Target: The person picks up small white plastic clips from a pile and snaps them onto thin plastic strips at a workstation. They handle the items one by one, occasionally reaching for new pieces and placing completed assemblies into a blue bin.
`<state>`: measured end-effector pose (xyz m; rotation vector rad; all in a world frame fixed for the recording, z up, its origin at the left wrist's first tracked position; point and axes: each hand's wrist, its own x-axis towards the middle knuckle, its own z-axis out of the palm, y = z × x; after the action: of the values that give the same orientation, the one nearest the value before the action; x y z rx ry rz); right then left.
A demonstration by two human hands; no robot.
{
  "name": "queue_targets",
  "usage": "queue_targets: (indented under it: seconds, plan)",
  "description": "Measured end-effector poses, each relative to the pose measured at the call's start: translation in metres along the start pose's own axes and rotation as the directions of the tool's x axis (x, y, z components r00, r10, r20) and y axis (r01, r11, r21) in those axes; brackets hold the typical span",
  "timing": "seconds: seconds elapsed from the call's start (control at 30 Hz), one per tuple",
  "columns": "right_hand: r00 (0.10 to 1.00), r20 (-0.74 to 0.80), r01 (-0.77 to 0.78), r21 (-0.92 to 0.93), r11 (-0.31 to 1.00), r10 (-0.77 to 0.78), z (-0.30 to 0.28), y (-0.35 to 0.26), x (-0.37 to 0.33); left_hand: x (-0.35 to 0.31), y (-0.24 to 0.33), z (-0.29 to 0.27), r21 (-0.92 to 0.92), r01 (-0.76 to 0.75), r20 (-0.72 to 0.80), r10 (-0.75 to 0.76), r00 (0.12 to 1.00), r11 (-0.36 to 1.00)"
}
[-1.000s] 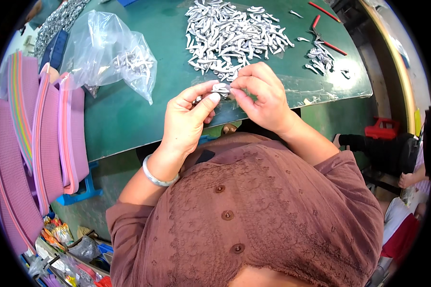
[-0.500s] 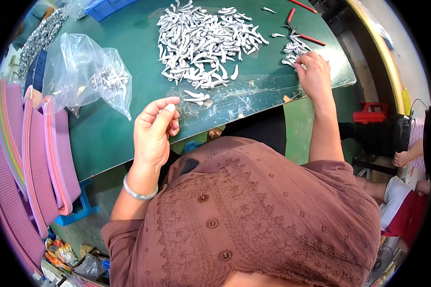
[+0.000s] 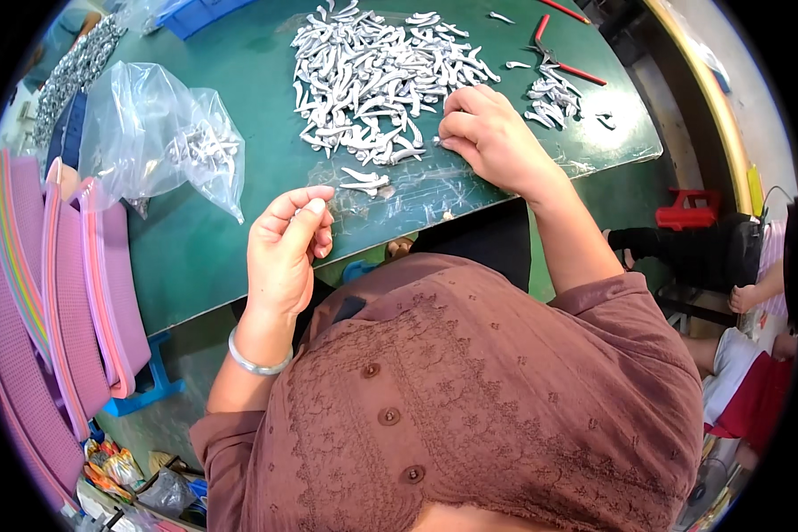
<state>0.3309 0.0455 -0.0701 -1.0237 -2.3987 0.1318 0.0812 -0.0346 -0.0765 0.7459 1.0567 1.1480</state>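
Observation:
A large heap of small curved silver-grey metal pieces (image 3: 372, 80) lies on the green table. At its lower right edge my right hand (image 3: 489, 137) pinches one such piece; only a small silver tip shows at its fingers. My left hand (image 3: 288, 238) is raised over the table's near edge, thumb and forefinger pressed together. What those fingers hold, if anything, is hidden. Just beyond them lie a few loose curved pieces (image 3: 363, 183). To the right is a smaller pile of curved pieces (image 3: 554, 97), with a single piece (image 3: 605, 121) beside it.
Red-handled pliers (image 3: 550, 60) lie beyond the small pile. A clear plastic bag (image 3: 142, 133) with metal parts stands at the left, near a blue bin (image 3: 199, 13). Pink padded cushions (image 3: 106, 293) lean left of the table. A red stool (image 3: 685, 210) and another person (image 3: 767, 284) are on the right.
My right hand has moved left from the smaller pile to the edge of the large heap, uncovering the single piece beside the pile. My left hand has hardly moved.

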Motion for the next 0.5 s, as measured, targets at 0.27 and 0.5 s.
queue_targets:
  seconds: [0.27, 0.5]
  plan:
    - [0.971, -0.208, 0.175, 0.293, 0.940, -0.116, 0.011, -0.035, 0.004, 0.003, -0.002, 0.017, 0.005, 0.071, 0.104, -0.071, 0.992, 0.997]
    - [0.940, -0.327, 0.241, 0.424, 0.873, -0.100, 0.031, -0.059, 0.010, 0.000, -0.001, 0.022, -0.020, 0.092, 0.129, -0.089, 0.988, 0.996]
